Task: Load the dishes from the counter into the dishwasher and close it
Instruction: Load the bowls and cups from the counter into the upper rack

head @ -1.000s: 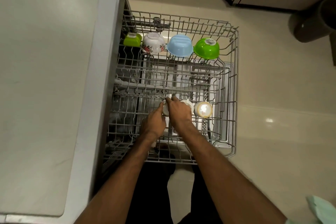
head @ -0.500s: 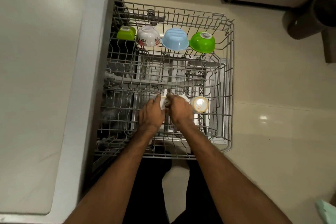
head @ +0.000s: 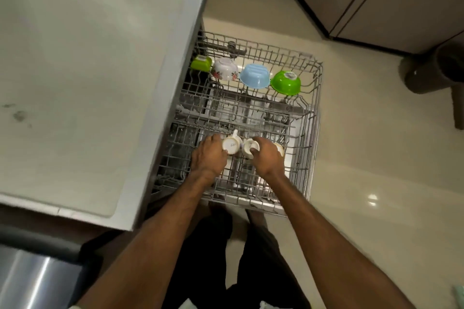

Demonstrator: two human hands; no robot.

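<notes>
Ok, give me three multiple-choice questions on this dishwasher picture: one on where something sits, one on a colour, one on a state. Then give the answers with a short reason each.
1. Where in the rack is the light blue bowl?
A) near row, middle
B) far row, between the floral bowl and the round green bowl
C) near row, right end

2. What colour are the left cup and the right cup, gripped by the left hand and the right hand?
A) white
B) red
C) black

3. How do the far-row bowls stand?
A) upright
B) upside down
C) stacked

Answers:
1 B, it sits between those two.
2 A, both cups show white.
3 B, their bases face up.
</notes>
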